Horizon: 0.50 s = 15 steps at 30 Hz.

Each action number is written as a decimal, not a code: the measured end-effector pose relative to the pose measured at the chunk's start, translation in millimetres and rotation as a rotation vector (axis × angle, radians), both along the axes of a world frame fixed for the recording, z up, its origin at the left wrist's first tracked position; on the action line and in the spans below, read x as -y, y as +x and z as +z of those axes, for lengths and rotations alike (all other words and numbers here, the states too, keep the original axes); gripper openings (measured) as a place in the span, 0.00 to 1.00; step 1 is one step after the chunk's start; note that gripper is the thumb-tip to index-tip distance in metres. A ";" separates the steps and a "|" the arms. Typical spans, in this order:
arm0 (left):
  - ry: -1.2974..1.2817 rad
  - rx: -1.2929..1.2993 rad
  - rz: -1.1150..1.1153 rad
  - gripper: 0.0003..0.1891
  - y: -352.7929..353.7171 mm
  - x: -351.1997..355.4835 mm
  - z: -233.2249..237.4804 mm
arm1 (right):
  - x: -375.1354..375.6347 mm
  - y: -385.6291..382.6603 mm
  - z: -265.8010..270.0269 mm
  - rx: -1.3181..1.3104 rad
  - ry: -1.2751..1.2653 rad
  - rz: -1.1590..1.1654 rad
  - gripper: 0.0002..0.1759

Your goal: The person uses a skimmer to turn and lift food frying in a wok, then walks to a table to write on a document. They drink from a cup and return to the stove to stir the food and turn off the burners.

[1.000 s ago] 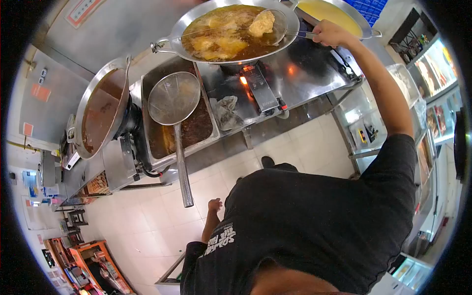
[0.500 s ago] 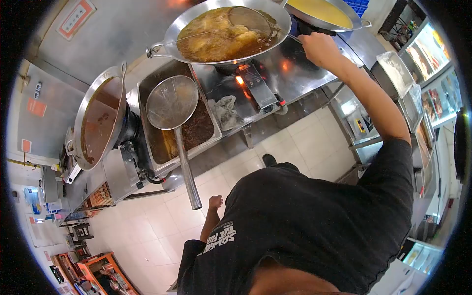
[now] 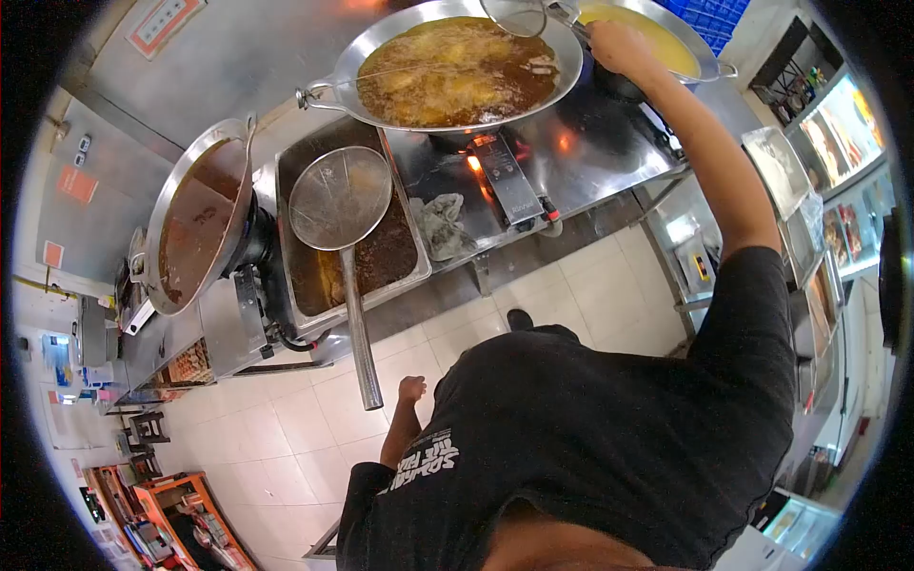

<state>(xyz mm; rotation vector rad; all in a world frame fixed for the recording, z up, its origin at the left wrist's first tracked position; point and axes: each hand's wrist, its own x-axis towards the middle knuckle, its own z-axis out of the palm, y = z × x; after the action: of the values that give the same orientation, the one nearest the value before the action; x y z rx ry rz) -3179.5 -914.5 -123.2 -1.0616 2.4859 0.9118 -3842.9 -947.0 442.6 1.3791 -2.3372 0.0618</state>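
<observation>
Grip: right hand [image 3: 609,43] clamped on strainer [image 3: 519,14] handle, top of frame, over wok [image 3: 354,62] rim | left hand [image 3: 411,388] hangs empty, fingers loose (lower centre) | risk, we judge: tilted strainer drips oil, spitting toward flame [image 3: 473,162].

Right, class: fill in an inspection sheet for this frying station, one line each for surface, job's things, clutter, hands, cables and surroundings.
Surface: steel counter, shiny; a flame burns under the frying wok.
Job's things: the frying wok is full of oil with pale pieces in it; mesh skimmer lifted over its far rim.
Clutter: second skimmer lying across a tray of dark crumbs; rag beside it; dark-oil wok at left; yellow-liquid pan at right.
Hands: right hand grips the mesh skimmer's handle; left hand hangs free, holding nothing.
Cables: nothing seen.
Surroundings: tiled floor; lit display cases at right.
</observation>
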 end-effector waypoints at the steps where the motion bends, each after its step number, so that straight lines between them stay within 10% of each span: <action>1: -0.111 -0.052 -0.062 0.08 2.5 -5.5 0.5 | 13.5 -16.3 -6.3 0.001 0.016 0.002 0.10; 6: -0.133 -0.023 0.009 0.05 -2.2 -32.3 0.8 | 69.2 -112.9 -50.3 -0.004 0.135 0.154 0.09; 9: -0.096 0.117 0.021 0.07 -4.4 -56.2 0.7 | 85.1 -133.4 -40.3 0.438 0.465 0.114 0.15; 15: 0.205 0.289 0.224 0.11 -6.5 -109.8 15.8 | 105.9 -151.7 -47.4 1.067 0.338 0.182 0.09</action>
<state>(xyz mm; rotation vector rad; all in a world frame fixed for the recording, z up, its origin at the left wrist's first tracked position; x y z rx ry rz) -3186.0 -804.8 -107.4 -1.3141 2.0232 0.9723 -3994.6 -1052.9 395.3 2.0724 -3.1362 0.6174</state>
